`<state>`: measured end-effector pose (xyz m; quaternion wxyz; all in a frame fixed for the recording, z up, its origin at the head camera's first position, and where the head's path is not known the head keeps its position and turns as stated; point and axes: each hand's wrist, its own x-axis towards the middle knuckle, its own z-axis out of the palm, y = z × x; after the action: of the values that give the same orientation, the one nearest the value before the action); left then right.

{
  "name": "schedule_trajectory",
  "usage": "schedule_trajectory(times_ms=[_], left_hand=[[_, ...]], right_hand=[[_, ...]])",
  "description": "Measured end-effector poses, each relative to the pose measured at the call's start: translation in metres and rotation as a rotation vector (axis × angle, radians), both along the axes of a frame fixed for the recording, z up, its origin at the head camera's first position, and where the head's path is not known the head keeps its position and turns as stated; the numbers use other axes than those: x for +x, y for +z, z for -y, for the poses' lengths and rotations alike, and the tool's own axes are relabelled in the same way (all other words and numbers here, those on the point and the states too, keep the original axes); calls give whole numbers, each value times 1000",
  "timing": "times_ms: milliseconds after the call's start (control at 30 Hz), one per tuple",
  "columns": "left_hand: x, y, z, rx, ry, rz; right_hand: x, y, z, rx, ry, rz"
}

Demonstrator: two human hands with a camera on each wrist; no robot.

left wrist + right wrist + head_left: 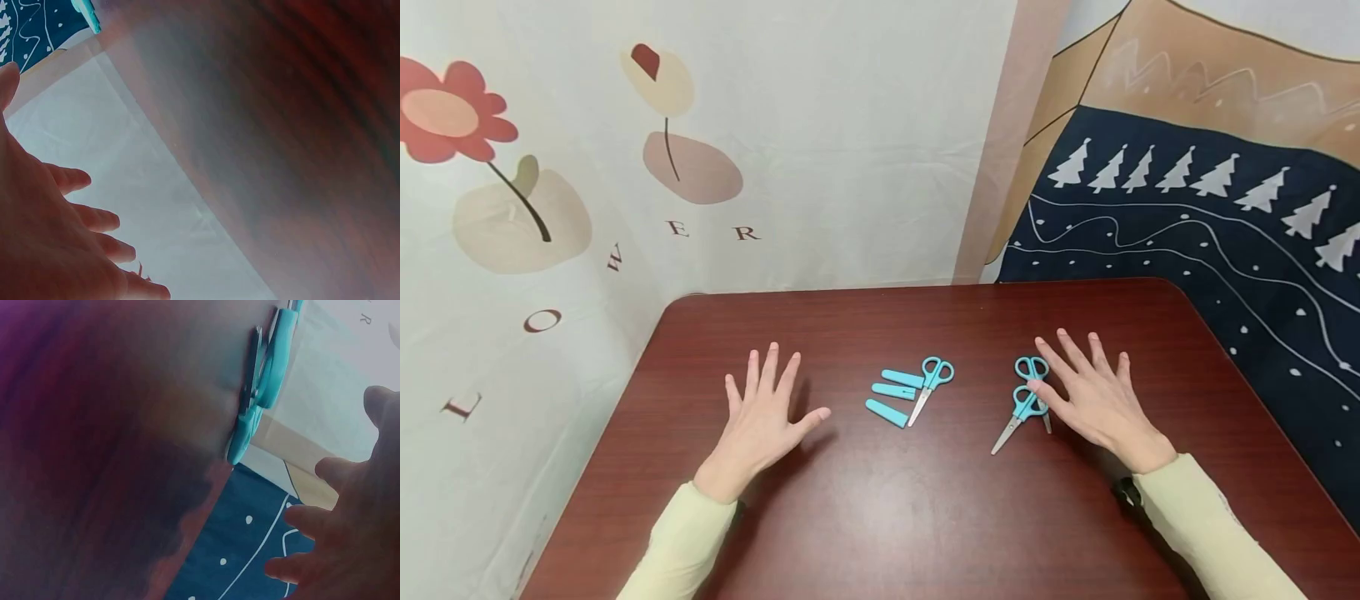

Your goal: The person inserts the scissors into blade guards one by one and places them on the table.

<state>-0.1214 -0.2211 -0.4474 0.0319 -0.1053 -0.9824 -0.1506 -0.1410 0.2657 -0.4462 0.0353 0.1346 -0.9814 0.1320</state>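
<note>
A: We see our right hand point(1097, 400) spread flat on the table point(925, 517), thumb touching two crossed blue scissors point(1026, 400).

B: Left of those scissors lie a third pair point(931, 383) and three blue blade caps point(891, 396). Further left, our left hand point(763, 417) rests with its fingers splayed, holding nothing.
</note>
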Motion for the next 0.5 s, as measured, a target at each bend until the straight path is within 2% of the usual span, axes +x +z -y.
schedule_trajectory(times_ms=[500], left_hand=[[7,-1,-12,6,-50,-9]], right_hand=[[14,-9,9,25,114,-6]])
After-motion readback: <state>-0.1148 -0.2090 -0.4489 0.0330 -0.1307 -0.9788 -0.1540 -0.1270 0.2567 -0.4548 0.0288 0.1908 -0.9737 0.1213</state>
